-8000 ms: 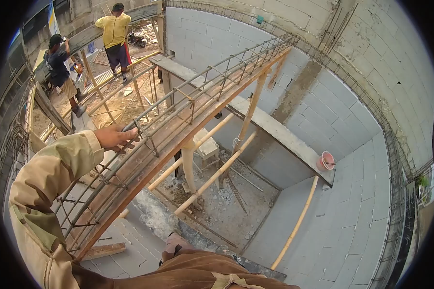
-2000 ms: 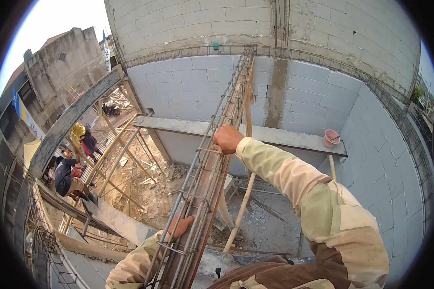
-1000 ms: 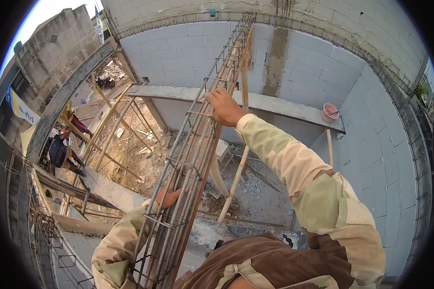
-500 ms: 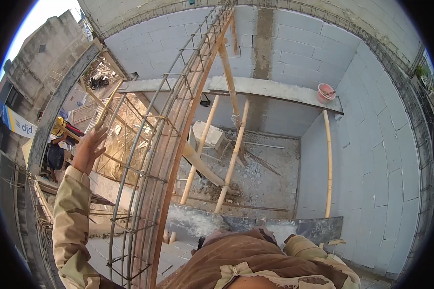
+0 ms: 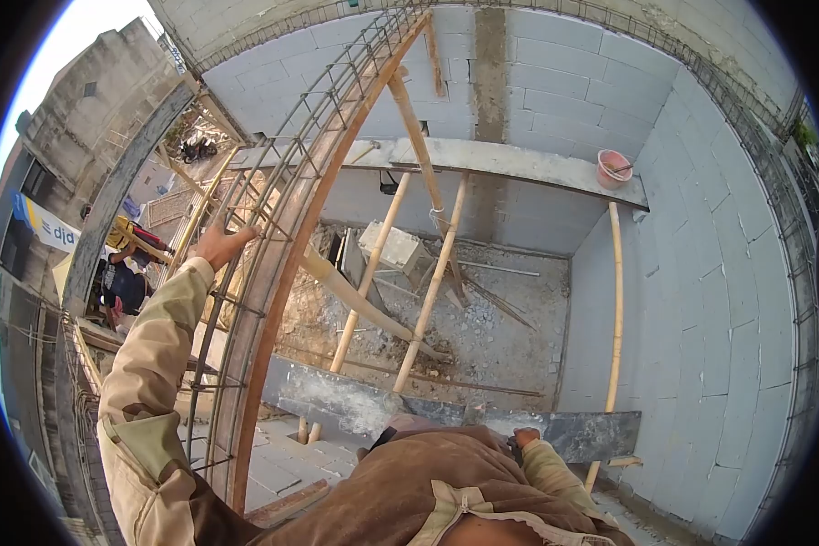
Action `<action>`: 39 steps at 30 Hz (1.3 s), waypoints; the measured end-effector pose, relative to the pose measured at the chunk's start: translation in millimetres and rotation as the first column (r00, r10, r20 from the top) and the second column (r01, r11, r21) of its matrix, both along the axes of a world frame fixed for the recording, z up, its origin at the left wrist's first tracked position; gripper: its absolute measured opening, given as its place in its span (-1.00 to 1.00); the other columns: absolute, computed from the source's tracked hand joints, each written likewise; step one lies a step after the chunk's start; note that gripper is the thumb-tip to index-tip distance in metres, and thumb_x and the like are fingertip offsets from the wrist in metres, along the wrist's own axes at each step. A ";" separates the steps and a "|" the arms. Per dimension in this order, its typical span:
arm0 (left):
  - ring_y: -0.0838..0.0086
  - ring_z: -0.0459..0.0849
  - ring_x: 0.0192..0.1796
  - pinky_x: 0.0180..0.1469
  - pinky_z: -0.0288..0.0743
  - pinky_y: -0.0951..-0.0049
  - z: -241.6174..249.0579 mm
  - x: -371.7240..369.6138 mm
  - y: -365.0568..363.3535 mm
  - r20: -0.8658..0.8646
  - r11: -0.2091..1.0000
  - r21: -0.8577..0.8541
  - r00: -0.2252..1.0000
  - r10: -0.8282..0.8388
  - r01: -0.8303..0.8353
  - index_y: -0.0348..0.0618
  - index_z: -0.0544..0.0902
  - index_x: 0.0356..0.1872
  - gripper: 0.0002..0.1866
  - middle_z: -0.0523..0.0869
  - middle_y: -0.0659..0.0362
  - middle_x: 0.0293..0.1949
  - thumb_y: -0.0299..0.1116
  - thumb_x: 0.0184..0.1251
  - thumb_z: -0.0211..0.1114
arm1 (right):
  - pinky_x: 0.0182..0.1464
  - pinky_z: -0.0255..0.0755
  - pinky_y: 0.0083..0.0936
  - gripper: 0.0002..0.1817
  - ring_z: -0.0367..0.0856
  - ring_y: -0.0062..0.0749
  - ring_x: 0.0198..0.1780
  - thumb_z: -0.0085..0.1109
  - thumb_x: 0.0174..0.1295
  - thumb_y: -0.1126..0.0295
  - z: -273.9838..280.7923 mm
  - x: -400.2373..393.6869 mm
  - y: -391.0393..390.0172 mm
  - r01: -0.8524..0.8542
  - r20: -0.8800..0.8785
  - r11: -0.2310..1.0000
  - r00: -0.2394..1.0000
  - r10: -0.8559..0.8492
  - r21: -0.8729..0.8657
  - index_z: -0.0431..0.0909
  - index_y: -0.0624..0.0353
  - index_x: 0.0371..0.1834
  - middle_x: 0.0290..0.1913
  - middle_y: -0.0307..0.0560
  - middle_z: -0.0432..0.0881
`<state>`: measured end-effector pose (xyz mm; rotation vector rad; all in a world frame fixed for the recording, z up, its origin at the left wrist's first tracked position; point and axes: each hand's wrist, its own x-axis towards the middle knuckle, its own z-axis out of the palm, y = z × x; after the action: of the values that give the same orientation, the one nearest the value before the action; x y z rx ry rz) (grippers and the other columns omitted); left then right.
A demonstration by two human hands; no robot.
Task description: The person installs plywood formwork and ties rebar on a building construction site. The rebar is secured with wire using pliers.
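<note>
My left hand (image 5: 222, 246) is on the rebar cage (image 5: 280, 173), its fingers curled over the steel bars and the thumb pointing right. The cage runs lengthwise along a long wooden form board (image 5: 287, 259), sloping away toward the back wall. Low in the view, my right hand (image 5: 525, 438) shows only in part beside my body, over the dark plank (image 5: 582, 435); its fingers are too small and hidden to read.
Bamboo poles (image 5: 616, 309) stand upright or lean around the pit. A pink bucket (image 5: 614, 169) sits on the far ledge (image 5: 528, 166). A concrete block (image 5: 394, 246) lies among rubble below. At left, another person (image 5: 123, 282) bends near a banner (image 5: 45, 223).
My left hand has moved right and down from the open air onto the rebar cage. My right hand has come into view beside my body. The view has shifted slightly.
</note>
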<state>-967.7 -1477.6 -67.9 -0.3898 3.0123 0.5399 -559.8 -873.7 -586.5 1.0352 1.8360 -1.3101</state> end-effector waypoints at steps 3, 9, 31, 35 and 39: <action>-0.13 0.39 0.54 0.58 0.22 0.19 -0.3 5.1 -3.9 0.026 0.999 -0.043 1.000 0.005 -0.004 -0.57 0.15 0.57 0.38 0.39 -0.43 0.46 0.53 0.02 0.35 | -0.33 0.64 -0.29 -0.75 0.84 -0.12 -0.24 0.23 0.40 0.37 -27.8 -51.8 9.9 0.144 -0.025 0.985 0.989 -0.147 -0.092 0.69 0.40 -0.12 -0.19 0.11 0.81; -0.09 0.61 0.35 0.42 0.38 0.15 -2.4 12.2 4.8 -0.001 0.988 0.144 0.999 0.048 -0.047 -0.49 0.17 0.59 0.34 0.62 -0.35 0.27 0.54 0.07 0.32 | -0.38 0.64 -0.35 -0.83 0.77 -0.20 -0.36 0.28 0.37 0.43 -38.7 -93.3 55.7 0.044 -0.179 0.998 0.982 -0.051 -0.046 0.68 0.37 -0.16 -0.30 0.03 0.75; -0.17 -0.03 0.70 0.66 -0.02 -0.06 -10.8 6.0 5.0 -0.228 0.879 -0.263 0.860 -0.456 0.397 0.35 0.09 0.69 -0.15 -0.05 -0.18 0.69 0.08 0.43 0.21 | -0.21 0.62 -0.34 -0.77 0.82 -0.28 -0.29 0.34 0.33 0.35 -41.5 -224.6 -91.1 -0.429 -0.082 0.898 0.895 0.437 0.099 0.73 0.34 -0.15 -0.25 0.05 0.81; -0.07 -0.14 0.73 0.67 -0.13 -0.14 -10.3 3.7 -0.5 -0.199 0.855 -0.273 0.843 -0.499 0.442 0.24 0.12 0.70 -0.16 -0.10 -0.12 0.71 0.15 0.45 0.15 | -0.10 0.63 -0.32 -0.73 0.84 -0.24 -0.24 0.29 0.36 0.33 -55.2 -269.1 -131.6 -0.426 -0.147 0.894 0.884 0.445 0.142 0.73 0.37 -0.12 -0.26 0.07 0.82; -0.15 -0.07 0.71 0.66 0.01 -0.14 -15.4 0.2 -4.0 -0.215 0.839 -0.318 0.828 -0.518 0.442 0.40 0.11 0.68 -0.22 -0.14 -0.10 0.71 0.06 0.48 0.14 | -0.10 0.63 -0.40 -0.78 0.84 -0.31 -0.16 0.21 0.42 0.46 -48.9 -285.6 -161.5 -0.213 -0.069 0.975 0.976 0.208 -0.067 0.71 0.39 -0.01 -0.17 0.07 0.82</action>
<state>-967.5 -1481.7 -83.3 0.4996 3.2776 0.1738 -845.3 -1035.2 -635.4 0.7463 1.8714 -1.2834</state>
